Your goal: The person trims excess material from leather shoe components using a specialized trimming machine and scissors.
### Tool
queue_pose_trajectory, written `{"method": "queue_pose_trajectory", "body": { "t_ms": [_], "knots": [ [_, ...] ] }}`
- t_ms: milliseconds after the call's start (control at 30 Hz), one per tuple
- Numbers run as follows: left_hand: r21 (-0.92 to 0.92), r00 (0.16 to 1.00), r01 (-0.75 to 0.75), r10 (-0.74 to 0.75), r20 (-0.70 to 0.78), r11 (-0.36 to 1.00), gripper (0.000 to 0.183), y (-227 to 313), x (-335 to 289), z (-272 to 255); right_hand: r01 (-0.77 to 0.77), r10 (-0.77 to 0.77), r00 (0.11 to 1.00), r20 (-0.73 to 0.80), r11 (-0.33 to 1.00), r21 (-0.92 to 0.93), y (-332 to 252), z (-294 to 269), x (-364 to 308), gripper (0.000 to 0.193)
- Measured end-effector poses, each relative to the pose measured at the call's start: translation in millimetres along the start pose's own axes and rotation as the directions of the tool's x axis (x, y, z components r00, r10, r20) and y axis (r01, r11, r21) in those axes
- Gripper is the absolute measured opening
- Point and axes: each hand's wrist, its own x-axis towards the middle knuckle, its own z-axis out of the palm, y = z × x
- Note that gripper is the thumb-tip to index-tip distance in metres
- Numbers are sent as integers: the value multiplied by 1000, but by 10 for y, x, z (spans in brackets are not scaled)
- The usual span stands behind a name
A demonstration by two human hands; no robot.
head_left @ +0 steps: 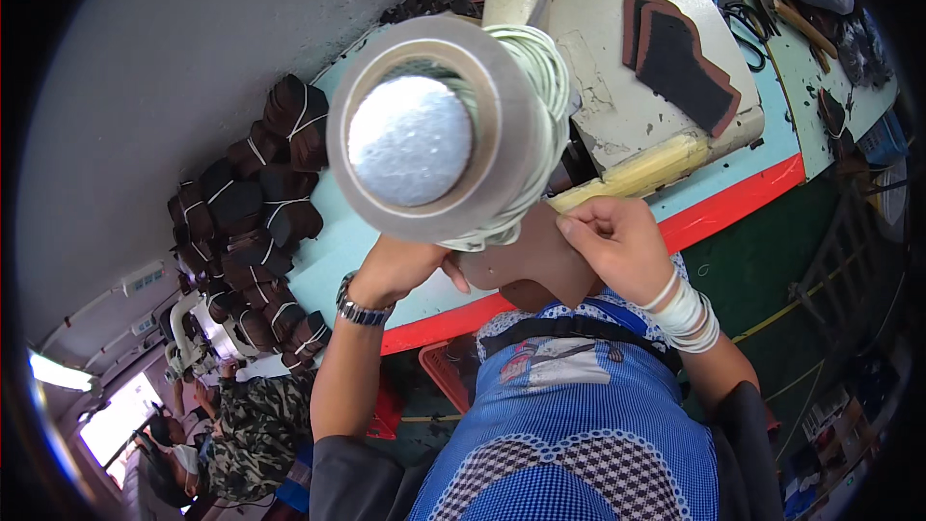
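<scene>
Item 1: brown pc., approx. centre of view; clock positions below are taken from it. It is sitting btw. the 2 hands, near the bench's red edge; a darker pc. is showing under it at 6 o'clock.

Item 2: R hand, at 3 o'clock, closed; thumb & index are pinching the brown pc.'s edge. White wrap is circling that wrist.

Item 3: L hand, at 9 o'clock; fingertips are touching the brown pc.'s L side. Spool is hiding part of the hand, so can't tell if it's gripping. Watch is circling that wrist.

Surroundings:
- Spool, w/ pale green cord, is standing at 11 o'clock, nearest camera.
- Machine, cream, is occupying 12 to 1 o'clock.
- 2 dark pcs., brown-edged, are lying overlapped on it at 1 o'clock.
- Tied bundles, brown/black, are piling up btw. 8 & 10 o'clock.
- Bench, pale blue, is running under the machine.
- Apron, blue check, is filling 6 o'clock.
- Co-worker, in camo, is sitting at 8 o'clock.
</scene>
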Motion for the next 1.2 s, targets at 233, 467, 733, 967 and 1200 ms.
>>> {"method": "queue_pose_trajectory", "body": {
  "t_ms": [233, 467, 733, 967, 1200],
  "knots": [
    [154, 980, -199, 194, 44, 968, 21, -68, 111, -149, -86, 85, 996, -32, 995, -41, -6, 76, 70, 24],
    [338, 990, -112, 136, -48, 935, 31, 217, 198, 366, 235, -235, 968, 89, 719, -654, -557, -329, 324, 21],
    [898, 483, -92, 808, -338, 431, 26, -522, 124, -195, -16, 18, 999, 35, 999, -45, -449, -483, -257, 17],
    [-176, 958, -280, 263, -114, 944, 23, -310, -165, 464, -73, 48, 995, 86, 944, 323, -119, -75, -172, 15],
    [-479, 986, -51, -32, -163, 876, 17, -330, 55, 307, -278, 236, 958, 165, 907, 317, -31, 109, 18, 20]
  ]
}}
